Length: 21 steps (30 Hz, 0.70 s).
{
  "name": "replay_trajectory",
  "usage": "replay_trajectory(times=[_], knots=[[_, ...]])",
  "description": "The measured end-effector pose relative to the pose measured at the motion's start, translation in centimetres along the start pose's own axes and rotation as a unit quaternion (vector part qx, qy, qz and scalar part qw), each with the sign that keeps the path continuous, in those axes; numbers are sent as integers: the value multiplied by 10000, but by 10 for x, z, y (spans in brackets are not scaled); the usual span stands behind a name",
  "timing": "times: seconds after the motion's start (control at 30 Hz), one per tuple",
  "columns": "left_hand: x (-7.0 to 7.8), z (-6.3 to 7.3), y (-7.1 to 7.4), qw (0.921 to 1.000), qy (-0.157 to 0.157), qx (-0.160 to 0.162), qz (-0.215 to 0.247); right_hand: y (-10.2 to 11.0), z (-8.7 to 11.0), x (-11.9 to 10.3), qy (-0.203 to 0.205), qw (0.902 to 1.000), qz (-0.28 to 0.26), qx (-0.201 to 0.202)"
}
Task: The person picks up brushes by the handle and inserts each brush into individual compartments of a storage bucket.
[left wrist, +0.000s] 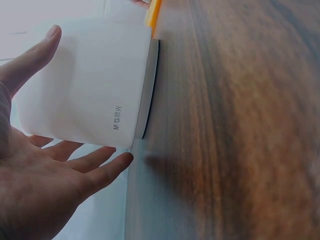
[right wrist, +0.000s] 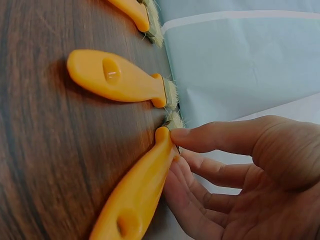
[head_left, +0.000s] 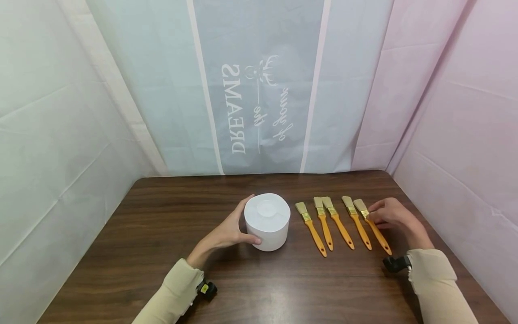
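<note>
A white round container (head_left: 270,234), marked M&G in the left wrist view, stands on the table. My left hand (head_left: 228,231) holds its left side, thumb across the near wall and fingers round the far side. At the right end of a row of paintbrushes, my right hand (head_left: 391,213) pinches the last paintbrush (head_left: 379,236) near its metal band. This brush has an orange handle (right wrist: 137,187) with a hole and pale bristles. In the right wrist view, the thumb lies on one side of the band and the fingers on the other; the fingertips are partly hidden.
Several more orange-handled paintbrushes (head_left: 341,229) lie between the container and my right hand, bristles pointing away. The dark wooden table (head_left: 162,216) ends at a grey-blue printed cloth (head_left: 263,45) behind. Pale cloth walls (head_left: 465,135) flank both sides.
</note>
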State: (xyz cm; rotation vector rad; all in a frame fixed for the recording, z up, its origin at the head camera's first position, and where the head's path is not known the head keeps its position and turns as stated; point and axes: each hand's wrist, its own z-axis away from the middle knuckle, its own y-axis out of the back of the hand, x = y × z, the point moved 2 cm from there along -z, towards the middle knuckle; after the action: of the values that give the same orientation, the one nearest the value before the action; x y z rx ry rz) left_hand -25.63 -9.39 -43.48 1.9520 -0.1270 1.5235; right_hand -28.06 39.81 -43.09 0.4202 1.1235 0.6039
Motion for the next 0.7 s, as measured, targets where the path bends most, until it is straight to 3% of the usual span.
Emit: replay_trajectory(times=[0.7], knots=[[-1,-1,-2,9999,-58,132,-38,0,-6,2,-136,9998,114,76]])
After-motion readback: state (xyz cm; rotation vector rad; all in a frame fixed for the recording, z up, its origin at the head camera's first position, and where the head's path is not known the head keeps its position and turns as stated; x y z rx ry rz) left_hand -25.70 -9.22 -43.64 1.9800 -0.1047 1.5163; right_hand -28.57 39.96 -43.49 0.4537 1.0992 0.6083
